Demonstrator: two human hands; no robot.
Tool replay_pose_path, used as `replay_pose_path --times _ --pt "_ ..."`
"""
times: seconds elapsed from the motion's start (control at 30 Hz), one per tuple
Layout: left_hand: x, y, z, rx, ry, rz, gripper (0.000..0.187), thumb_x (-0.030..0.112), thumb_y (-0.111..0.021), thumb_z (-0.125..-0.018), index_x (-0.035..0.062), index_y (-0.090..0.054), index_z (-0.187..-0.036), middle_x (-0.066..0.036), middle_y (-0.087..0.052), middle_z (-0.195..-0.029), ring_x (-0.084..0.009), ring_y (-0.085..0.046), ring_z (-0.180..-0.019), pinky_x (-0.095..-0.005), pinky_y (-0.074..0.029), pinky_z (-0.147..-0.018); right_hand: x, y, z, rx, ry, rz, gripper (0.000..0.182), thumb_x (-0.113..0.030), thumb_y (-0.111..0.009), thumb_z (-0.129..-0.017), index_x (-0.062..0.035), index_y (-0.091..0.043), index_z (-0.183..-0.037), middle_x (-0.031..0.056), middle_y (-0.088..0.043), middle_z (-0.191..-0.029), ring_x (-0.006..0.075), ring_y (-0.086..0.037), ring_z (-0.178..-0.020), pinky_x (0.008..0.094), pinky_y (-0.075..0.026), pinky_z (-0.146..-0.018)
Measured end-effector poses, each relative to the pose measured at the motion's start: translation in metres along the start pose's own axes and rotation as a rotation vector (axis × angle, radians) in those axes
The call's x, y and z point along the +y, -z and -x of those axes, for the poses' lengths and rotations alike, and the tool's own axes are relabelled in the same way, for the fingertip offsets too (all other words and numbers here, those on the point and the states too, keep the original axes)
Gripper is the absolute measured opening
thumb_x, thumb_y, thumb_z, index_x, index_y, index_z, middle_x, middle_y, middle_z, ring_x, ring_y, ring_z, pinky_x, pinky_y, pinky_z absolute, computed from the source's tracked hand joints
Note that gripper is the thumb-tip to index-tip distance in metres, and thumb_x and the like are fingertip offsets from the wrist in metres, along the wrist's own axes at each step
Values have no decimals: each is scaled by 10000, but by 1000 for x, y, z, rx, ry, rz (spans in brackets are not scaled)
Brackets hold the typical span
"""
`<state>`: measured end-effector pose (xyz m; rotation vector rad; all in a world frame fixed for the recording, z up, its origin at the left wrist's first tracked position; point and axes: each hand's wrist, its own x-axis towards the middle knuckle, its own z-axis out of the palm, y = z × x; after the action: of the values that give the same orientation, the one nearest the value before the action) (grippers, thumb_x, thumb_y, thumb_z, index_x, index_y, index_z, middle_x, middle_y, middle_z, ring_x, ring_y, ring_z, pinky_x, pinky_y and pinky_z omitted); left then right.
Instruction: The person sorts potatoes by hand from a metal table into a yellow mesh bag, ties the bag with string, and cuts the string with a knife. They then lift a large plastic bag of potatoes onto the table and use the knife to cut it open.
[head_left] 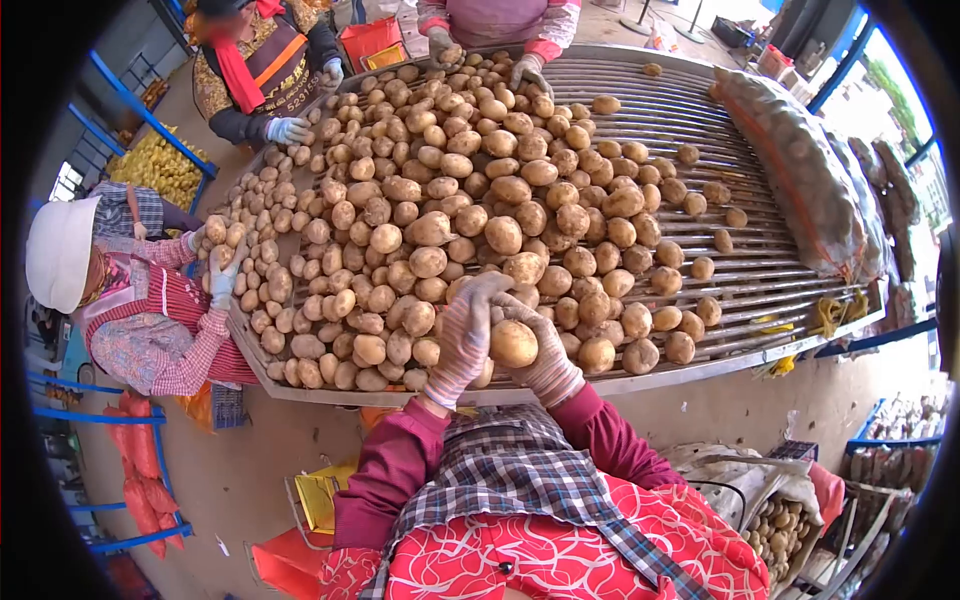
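Note:
Many loose potatoes (428,262) cover the left and middle of a slatted metal table (745,290). At its near edge my gloved left hand (467,338) is bent with its fingers pressed towards the other hand, and what it holds, if anything, is hidden. Close beside it, my gloved right hand (545,352) is wrapped round a large potato (513,344), which shows between the two hands. Both hands are above the near potatoes, with the fingertips meeting at the top.
Co-workers stand at the left (160,320), back left (265,70) and far side (510,20), with gloved hands at the potatoes. A full mesh sack (800,170) lies on the table's right. An open sack of potatoes (780,525) stands at the lower right.

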<state>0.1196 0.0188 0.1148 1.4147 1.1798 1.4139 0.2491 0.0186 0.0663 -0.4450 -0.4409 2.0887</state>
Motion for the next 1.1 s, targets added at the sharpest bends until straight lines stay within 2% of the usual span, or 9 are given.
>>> replay_pose_path --times 0.03,0.07,0.2,0.27,0.3,0.43,0.6,0.93,1.1 --pt "-4 9 3 72 56 10 496 385 -347 -1045 -4 -586 -1236 -151 -602 -1245 -270 -562 -1167 -362 -395 -1064 0 -19 0 55 186 436 383 -116 -461 -975 -29 -492 -1347 80 -627 -1169 171 -615 -1061 314 -515 -938" --pt "-10 13 6 141 68 38 510 402 -369 -1045 10 -500 -1344 -125 -544 -1323 -231 -518 -1220 -347 -390 -1075 -11 -36 -5 43 38 25 380 -92 -469 -969 -19 -498 -1341 70 -626 -1162 150 -596 -1073 288 -493 -954" --pt "-15 16 39 188 689 1167 550 414 -554 -968 51 -466 -1372 -101 -528 -1331 -225 -512 -1232 -388 -424 -1069 1 -49 -42 37 530 1037 252 -27 -495 -944 -18 -611 -1168 51 -627 -933 113 -595 -893 254 -497 -803" --pt "-14 21 45 230 685 1115 494 352 -579 -944 51 -510 -1330 -97 -571 -1274 -249 -556 -1180 -436 -479 -1008 -23 -56 -65 23 856 1547 190 10 -601 -851 -52 -642 -1026 131 -646 -925 289 -620 -873 372 -511 -776" --pt "-29 25 51 303 726 1210 386 288 -596 -919 62 -586 -1232 -99 -615 -1202 -264 -594 -1129 -478 -523 -930 -37 -44 -83 7 842 1736 261 -54 -643 -807 -57 -605 -1065 192 -618 -949 390 -574 -948 473 -482 -814" --pt "-25 36 81 348 640 1209 226 219 -652 -895 76 -647 -1070 -128 -683 -1025 -306 -681 -943 -448 -590 -780 -60 42 -148 95 612 2346 357 -347 -574 -927 -103 -587 -1187 151 -616 -1183 358 -577 -1090 462 -478 -899" --pt "-44 22 112 486 601 1229 227 276 -639 -921 62 -646 -996 -87 -676 -907 -223 -684 -795 -357 -592 -630 -49 22 -153 110 380 2573 506 -269 -699 -776 -151 -558 -1248 170 -567 -1218 394 -521 -1150 460 -466 -949" --pt "-45 -5 129 673 764 1265 232 295 -592 -967 80 -620 -1051 -89 -657 -926 -223 -675 -739 -403 -612 -645 -55 -9 -166 50 -23 2761 514 -274 -726 -760 -89 -526 -1197 161 -562 -1251 356 -525 -1194 447 -475 -981" --pt "-56 -12 140 740 840 1275 297 328 -577 -977 77 -588 -1136 -100 -657 -980 -232 -679 -826 -451 -610 -680 -57 8 -159 44 232 2552 500 -198 -723 -718 -92 -560 -1177 168 -579 -1224 357 -534 -1157 458 -467 -969"
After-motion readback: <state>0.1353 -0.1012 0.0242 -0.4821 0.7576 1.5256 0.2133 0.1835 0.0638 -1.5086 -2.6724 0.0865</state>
